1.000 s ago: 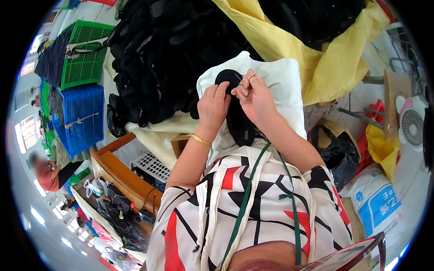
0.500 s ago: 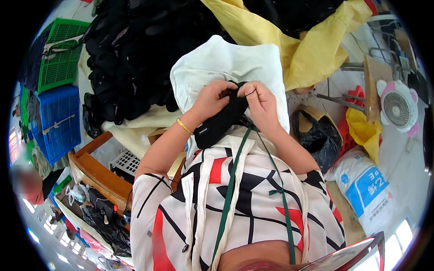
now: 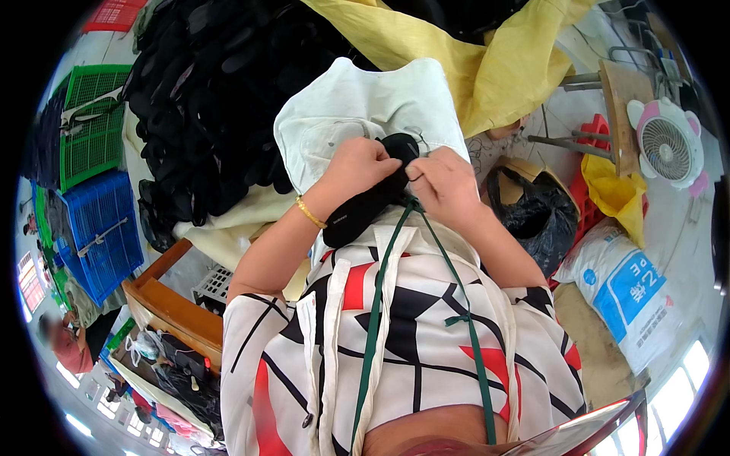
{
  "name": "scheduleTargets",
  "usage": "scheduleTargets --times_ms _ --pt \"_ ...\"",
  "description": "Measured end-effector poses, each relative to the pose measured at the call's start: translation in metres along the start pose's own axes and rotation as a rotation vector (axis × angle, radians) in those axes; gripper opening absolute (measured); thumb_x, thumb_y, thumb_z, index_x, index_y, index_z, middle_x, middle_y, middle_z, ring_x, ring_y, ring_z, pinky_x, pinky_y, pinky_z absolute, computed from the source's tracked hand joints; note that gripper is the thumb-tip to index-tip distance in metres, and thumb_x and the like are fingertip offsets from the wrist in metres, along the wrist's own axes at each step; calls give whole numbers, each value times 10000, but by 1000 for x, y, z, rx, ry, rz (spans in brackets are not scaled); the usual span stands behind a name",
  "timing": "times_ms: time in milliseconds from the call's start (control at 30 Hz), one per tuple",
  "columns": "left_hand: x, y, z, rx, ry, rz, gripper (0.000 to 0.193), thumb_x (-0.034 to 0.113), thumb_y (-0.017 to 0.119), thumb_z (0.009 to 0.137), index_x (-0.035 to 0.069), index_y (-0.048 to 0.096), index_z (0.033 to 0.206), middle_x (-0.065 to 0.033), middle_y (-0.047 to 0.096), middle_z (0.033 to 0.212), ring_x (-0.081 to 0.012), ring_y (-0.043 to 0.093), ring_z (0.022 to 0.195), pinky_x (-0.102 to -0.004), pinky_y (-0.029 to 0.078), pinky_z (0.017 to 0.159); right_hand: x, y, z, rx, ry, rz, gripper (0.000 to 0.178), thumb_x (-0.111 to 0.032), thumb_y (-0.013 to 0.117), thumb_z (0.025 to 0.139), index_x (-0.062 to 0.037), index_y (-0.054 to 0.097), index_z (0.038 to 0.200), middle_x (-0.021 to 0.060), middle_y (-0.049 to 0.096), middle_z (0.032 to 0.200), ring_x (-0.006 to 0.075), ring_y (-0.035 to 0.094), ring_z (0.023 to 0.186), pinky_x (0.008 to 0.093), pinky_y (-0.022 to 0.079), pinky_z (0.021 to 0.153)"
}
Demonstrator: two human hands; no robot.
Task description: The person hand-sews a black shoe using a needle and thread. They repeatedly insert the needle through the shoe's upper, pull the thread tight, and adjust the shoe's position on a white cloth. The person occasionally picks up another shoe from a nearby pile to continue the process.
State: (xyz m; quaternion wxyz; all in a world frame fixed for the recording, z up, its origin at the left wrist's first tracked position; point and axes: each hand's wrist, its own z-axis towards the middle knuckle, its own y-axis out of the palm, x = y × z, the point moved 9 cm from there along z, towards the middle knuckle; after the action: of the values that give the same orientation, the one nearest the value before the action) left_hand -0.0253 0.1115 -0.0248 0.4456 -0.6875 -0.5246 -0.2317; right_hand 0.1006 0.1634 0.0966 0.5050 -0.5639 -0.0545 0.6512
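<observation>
Left of the smooth white cloth (image 3: 411, 91) lies a lumpy heap (image 3: 220, 99) of matte black pieces, and over the cloth's lower part the left hand (image 3: 357, 163) pinches a soft, long, round-ended black piece (image 3: 366, 205) lying aslant. At that piece's right edge the right hand (image 3: 443, 184) curls, its grip unclear; right of the cloth sits a crinkled, glossy black bag (image 3: 532, 224).
</observation>
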Motion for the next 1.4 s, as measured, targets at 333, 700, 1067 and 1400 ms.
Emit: scheduleTargets --times_ms 333,700,1067,1400 --pt "-24 -17 -20 78 -79 -195 193 172 699 838 -17 675 805 -57 640 648 -122 563 584 -285 453 561 121 -13 -76 -142 864 526 230 -99 592 948 -20 604 1164 58 691 817 117 663 761 248 518 721" --pt "-23 -18 -14 65 -1 -157 168 181 676 906 18 669 868 23 604 700 -51 507 626 -239 423 550 56 69 15 -381 149 -190 56 -141 655 838 -88 642 852 70 582 807 278 608 810 399 488 635" --pt "-46 -3 -2 18 -83 -430 95 161 649 945 69 650 923 64 567 770 -23 470 643 -190 384 539 61 80 11 -280 294 128 55 -124 678 863 -95 660 906 89 618 851 301 619 824 378 495 682" --pt "-62 5 -12 -39 -252 -912 118 196 663 946 88 668 899 40 595 769 -24 445 607 -178 331 531 189 43 -70 408 1179 1423 141 -120 564 985 -80 557 850 50 623 761 164 597 602 287 534 564"
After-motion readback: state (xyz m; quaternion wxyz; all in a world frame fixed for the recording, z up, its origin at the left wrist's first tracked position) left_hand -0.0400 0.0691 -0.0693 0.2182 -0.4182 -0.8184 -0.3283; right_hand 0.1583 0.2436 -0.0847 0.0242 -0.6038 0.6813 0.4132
